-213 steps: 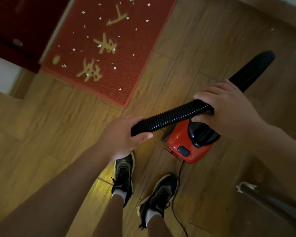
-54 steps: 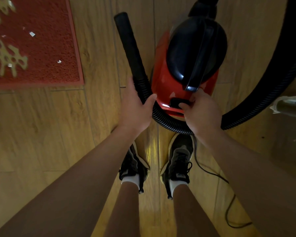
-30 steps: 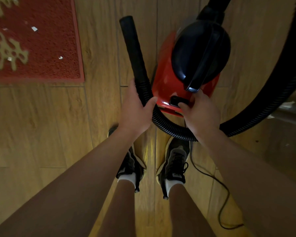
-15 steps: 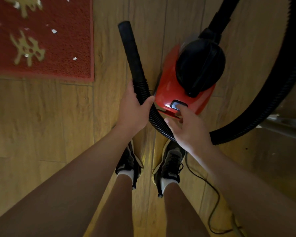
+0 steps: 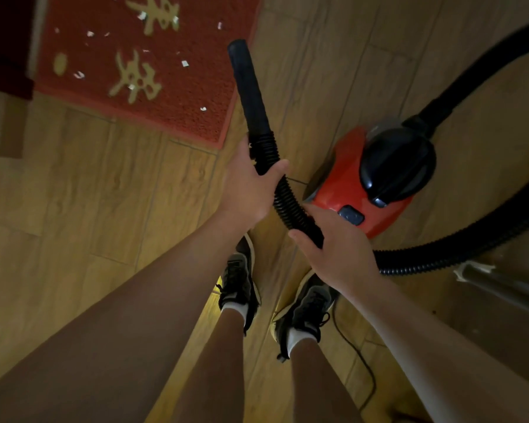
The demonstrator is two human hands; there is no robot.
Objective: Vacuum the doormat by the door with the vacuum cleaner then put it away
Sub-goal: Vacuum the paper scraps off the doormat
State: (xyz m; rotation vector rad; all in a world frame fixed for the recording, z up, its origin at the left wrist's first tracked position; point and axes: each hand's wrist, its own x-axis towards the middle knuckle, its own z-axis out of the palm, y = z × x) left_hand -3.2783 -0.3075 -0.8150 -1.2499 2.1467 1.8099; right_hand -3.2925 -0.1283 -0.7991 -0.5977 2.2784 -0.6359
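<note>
On the wooden floor (image 5: 104, 193) lie one red doormat (image 5: 196, 87), upper left, and one red and black vacuum cleaner (image 5: 348, 184), apart to its right. Two hands grip its one black hose (image 5: 287, 203): the left hand (image 5: 248, 187) curls around it just under the nozzle (image 5: 248, 83), the right hand (image 5: 339, 248) lower; many white scraps (image 5: 184, 63) dot the mat. Half a second ago the right hand touched the cleaner's button (image 5: 351, 215) instead.
</note>
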